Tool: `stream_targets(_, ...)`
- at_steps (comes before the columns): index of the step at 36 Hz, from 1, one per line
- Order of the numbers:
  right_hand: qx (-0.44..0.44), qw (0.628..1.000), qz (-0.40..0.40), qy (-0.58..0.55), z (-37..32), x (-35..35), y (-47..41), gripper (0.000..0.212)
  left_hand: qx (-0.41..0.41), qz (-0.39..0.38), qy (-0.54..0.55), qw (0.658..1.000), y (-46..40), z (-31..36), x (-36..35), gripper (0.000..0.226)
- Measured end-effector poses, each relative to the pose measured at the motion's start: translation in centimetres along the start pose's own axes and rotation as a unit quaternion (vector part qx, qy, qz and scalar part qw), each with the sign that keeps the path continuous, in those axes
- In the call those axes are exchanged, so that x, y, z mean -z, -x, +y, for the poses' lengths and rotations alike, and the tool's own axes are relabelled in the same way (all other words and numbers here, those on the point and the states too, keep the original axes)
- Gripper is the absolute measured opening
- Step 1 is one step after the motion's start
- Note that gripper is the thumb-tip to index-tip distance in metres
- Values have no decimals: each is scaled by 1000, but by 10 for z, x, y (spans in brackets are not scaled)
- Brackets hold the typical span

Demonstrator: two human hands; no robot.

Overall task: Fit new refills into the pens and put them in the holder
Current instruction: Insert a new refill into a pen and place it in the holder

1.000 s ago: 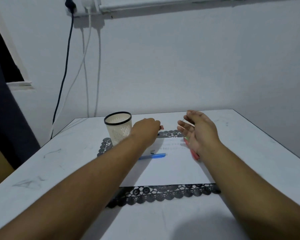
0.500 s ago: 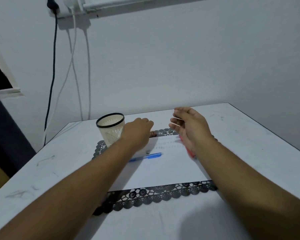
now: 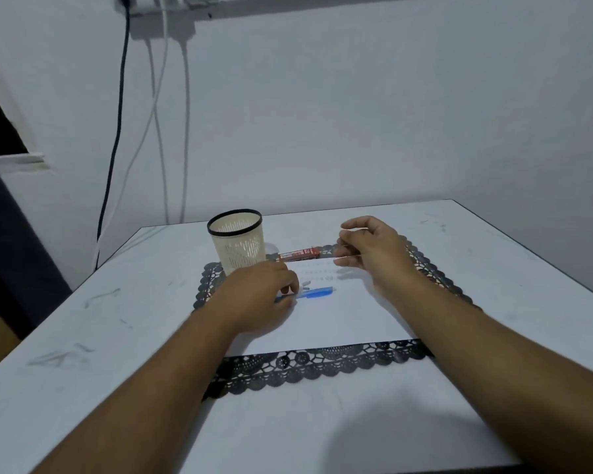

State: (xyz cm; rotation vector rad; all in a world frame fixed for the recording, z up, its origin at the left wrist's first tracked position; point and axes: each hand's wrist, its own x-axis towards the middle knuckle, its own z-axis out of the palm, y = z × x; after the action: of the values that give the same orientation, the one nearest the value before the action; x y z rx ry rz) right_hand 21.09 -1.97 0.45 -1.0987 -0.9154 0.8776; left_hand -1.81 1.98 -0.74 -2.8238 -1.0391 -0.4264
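left hand [image 3: 266, 295] dropped onto blue pen [image 3: 314, 293] | pen left-right | right hand [image 3: 374, 249] pinches refills [image 3: 348, 257]

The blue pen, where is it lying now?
In the head view the blue pen lies flat on the white sheet, near the middle, just right of the left hand.

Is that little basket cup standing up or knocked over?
Upright: the pen holder stands on its base, black rim facing up.

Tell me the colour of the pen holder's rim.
Black, atop a cream slotted pen holder; head view.
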Motion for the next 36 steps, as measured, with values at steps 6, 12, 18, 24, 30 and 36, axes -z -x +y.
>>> stream_targets(6, -3, 1000, -7, 9, 2, -4, 3, 9, 18, 10, 6, 1000, 3, 4, -5, 13)
stream_targets(12, 10, 1000, -18, 19, 2, -7, 6, 8, 38, 18, 66, 997, 2, -4, -2, 20)
stream_targets(18, 42, 999, -8, 1, -4, -10, 9, 7, 33, 44, 125, 991, 4, -10, 2, 15)
stream_targets(24, 47, 998, -20, -40, -10, -14, 12, 8, 37, 42, 164, 985, 5, -7, 4, 19)
stream_targets(30, 62, 997, -15, -54, -14, -16, 16, 8, 49, 43, 188, 980, 6, -7, 3, 18)
stream_targets(36, 77, 995, 0, -62, -19, -15, 18, 6, 47, 47, 185, 980, 7, -6, 4, 11)
